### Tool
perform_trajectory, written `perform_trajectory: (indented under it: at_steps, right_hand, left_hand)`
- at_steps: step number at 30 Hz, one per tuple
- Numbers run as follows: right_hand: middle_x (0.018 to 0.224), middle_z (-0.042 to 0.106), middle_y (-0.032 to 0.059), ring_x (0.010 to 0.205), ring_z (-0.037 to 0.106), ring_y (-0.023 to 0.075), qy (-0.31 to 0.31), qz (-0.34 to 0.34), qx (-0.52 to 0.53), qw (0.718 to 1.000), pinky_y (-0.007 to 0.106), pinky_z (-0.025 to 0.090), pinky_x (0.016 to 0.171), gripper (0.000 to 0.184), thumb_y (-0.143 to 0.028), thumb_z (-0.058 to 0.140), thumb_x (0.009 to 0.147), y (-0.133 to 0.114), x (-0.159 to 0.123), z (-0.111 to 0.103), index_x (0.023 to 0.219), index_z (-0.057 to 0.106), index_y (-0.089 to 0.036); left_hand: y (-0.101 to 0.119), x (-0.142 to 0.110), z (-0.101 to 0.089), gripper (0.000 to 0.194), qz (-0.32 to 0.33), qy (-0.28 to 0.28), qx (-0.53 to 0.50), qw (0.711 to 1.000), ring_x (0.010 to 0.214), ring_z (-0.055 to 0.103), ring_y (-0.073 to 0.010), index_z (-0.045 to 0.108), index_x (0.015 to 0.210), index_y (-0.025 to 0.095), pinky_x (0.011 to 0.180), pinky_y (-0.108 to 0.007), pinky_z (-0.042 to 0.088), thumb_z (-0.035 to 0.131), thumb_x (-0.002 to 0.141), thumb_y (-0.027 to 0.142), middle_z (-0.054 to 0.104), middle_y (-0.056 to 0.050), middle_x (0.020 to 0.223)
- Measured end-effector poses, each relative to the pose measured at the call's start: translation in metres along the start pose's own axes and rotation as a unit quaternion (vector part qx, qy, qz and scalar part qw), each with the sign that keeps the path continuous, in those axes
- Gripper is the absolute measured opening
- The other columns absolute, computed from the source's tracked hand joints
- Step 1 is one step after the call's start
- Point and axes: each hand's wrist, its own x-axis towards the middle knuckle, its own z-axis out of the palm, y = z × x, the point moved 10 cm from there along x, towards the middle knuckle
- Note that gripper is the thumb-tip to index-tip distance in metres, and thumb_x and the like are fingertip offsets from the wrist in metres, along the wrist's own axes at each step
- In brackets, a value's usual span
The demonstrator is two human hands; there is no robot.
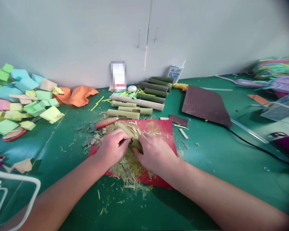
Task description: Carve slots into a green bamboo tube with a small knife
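Both my hands meet over a red cutting mat point(166, 128) covered in pale green shavings point(127, 166). My left hand point(112, 148) is closed around a bamboo piece point(125, 130) that sticks out past its fingers. My right hand point(154, 151) is closed on the green end of the same piece, pressed close against the left. Whether a blade is in either hand is hidden by the fingers. A red-handled knife point(107, 122) lies on the mat's far left corner, untouched.
Cut bamboo tubes point(137, 102), pale and dark green, lie in rows behind the mat. Coloured folded paper point(26, 96) is piled at the left. A dark sandpaper sheet point(204, 104) lies to the right, with a black cable point(250, 144) beyond it. Plastic items crowd the right edge.
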Motion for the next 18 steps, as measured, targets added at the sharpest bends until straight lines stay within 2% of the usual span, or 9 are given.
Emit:
perform_trajectory:
  at_steps: [2, 6, 10, 11, 15, 18]
  right_hand:
    - [0.078, 0.061, 0.0040, 0.064, 0.057, 0.0165, -0.001, -0.002, 0.001, 1.000, 0.029, 0.030, 0.051, 0.016, -0.032, 0.048, 0.080, -0.001, 0.000, 0.000, 0.082, 0.055, -0.017]
    - [0.079, 0.060, 0.0035, 0.067, 0.058, 0.0170, 0.018, -0.003, 0.003, 1.000, 0.028, 0.032, 0.052, 0.017, -0.033, 0.047, 0.081, 0.000, -0.002, -0.001, 0.084, 0.054, -0.018]
    - [0.079, 0.060, 0.0032, 0.065, 0.057, 0.0160, 0.017, -0.015, 0.007, 1.000, 0.028, 0.031, 0.051, 0.016, -0.031, 0.047, 0.080, -0.002, -0.002, 0.001, 0.084, 0.054, -0.018]
    - [0.080, 0.060, 0.0033, 0.065, 0.057, 0.0160, 0.018, -0.016, 0.008, 1.000, 0.028, 0.030, 0.051, 0.016, -0.032, 0.047, 0.080, -0.002, -0.002, 0.001, 0.085, 0.054, -0.018]
    - [0.080, 0.060, 0.0041, 0.067, 0.057, 0.0166, 0.018, -0.007, 0.009, 1.000, 0.028, 0.029, 0.051, 0.017, -0.033, 0.047, 0.080, 0.000, -0.002, 0.001, 0.086, 0.053, -0.018]
    - [0.080, 0.059, 0.0038, 0.066, 0.056, 0.0160, 0.013, -0.016, 0.015, 1.000, 0.028, 0.029, 0.051, 0.016, -0.032, 0.048, 0.080, -0.002, -0.003, 0.002, 0.086, 0.053, -0.018]
  left_hand:
    - [-0.002, 0.001, -0.002, 0.011, -0.001, -0.004, 0.003, 1.000, 0.076, 0.059, -0.0152, 0.064, 0.085, 0.017, 0.070, -0.029, 0.048, 0.053, 0.084, 0.015, 0.063, -0.005, 0.082]
    - [-0.012, 0.005, -0.017, 0.009, -0.013, 0.051, 0.032, 0.998, 0.076, 0.059, -0.0165, 0.063, 0.079, 0.017, 0.072, -0.032, 0.048, 0.055, 0.082, 0.015, 0.064, -0.003, 0.079]
    - [-0.014, 0.006, -0.007, 0.010, -0.007, 0.002, 0.005, 1.000, 0.076, 0.059, -0.0150, 0.063, 0.080, 0.017, 0.069, -0.028, 0.048, 0.054, 0.083, 0.015, 0.063, -0.003, 0.080]
    - [-0.015, 0.006, -0.007, 0.010, -0.006, 0.006, 0.009, 1.000, 0.075, 0.059, -0.0151, 0.063, 0.080, 0.017, 0.069, -0.029, 0.048, 0.054, 0.083, 0.016, 0.063, -0.003, 0.079]
    - [-0.021, 0.005, -0.020, 0.010, -0.015, 0.069, 0.048, 0.996, 0.075, 0.059, -0.0172, 0.062, 0.075, 0.016, 0.071, -0.031, 0.047, 0.055, 0.082, 0.019, 0.063, -0.004, 0.076]
    - [-0.020, 0.003, -0.012, 0.010, -0.014, 0.028, 0.022, 0.999, 0.075, 0.059, -0.0162, 0.062, 0.079, 0.016, 0.070, -0.030, 0.047, 0.053, 0.083, 0.019, 0.063, -0.005, 0.080]
